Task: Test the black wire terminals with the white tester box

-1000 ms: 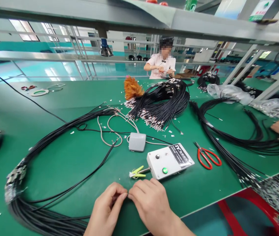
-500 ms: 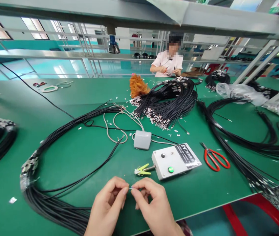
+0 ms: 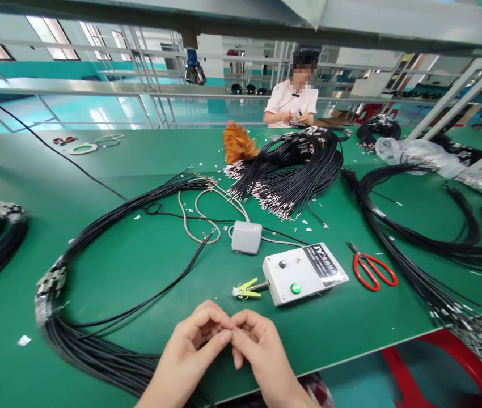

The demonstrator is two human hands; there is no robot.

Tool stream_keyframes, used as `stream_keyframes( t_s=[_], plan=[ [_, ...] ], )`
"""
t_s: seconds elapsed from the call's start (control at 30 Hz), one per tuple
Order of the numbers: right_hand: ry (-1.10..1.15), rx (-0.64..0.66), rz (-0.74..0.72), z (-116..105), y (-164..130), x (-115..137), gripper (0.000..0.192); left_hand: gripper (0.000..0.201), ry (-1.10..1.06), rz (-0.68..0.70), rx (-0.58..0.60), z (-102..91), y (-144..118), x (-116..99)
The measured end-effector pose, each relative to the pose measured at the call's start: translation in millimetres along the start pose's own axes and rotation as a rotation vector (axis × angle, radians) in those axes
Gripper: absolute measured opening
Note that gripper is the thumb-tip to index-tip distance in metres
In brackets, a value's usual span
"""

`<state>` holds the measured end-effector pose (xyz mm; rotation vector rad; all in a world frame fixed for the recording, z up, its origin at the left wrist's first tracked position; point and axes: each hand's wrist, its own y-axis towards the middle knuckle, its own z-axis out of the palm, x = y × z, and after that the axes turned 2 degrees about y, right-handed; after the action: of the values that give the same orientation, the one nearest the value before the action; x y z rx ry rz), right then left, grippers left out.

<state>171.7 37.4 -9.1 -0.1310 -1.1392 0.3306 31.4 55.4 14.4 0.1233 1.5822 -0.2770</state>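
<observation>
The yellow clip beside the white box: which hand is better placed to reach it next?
Probably the right hand. The yellow clip lies on the green table almost straight ahead of it, at the white box. The left hand sits further left, fingertips pinched against the right's.

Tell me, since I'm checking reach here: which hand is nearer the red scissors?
Right. The right hand lies left of and below the red scissors, near the table's front edge; the left hand, touching it fingertip to fingertip, is farther left.

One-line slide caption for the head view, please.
Left hand and right hand pinch fingertips together near a white tester box on the green table.
</observation>
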Motion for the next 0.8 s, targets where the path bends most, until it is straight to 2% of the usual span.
stream_keyframes(
  t_s=[0.13, 0.23, 0.33, 0.4, 0.47, 0.57, 0.67, 0.8],
  plan=[
    [-0.187, -0.041, -0.103, -2, -2, 2, 0.031, 0.022, -0.073, -0.096, -0.087, 1.6, -2, 4],
    [-0.436, -0.079, -0.275, -6, -2, 5, 0.019, 0.021, 0.025, -0.116, -0.117, 5.1, -7, 9],
    [-0.603, -0.078, -0.417, -12, -3, 9, 0.016, 0.013, 0.264, 0.026, -0.156, 8.5, -12, 12],
    [-0.662, -0.067, -0.456, -17, -4, 11, 0.016, 0.012, 0.425, 0.162, -0.185, 9.9, -13, 12],
    [-0.754, -0.055, -0.482, -21, -6, 13, 0.017, 0.014, 0.514, 0.223, -0.195, 10.4, -11, 13],
    [-1.011, -0.074, -0.572, -26, -8, 16, 0.013, 0.016, 0.539, 0.197, -0.185, 9.9, -8, 15],
    [-1.281, -0.067, -0.737, -24, -6, 20, 0.016, 0.017, 0.534, 0.178, -0.164, 8.7, -6, 16],
    [-1.445, -0.021, -0.876, -24, 0, 28, 0.031, 0.018, 0.523, 0.146, -0.173, 7.2, -2, 16]
  ],
)
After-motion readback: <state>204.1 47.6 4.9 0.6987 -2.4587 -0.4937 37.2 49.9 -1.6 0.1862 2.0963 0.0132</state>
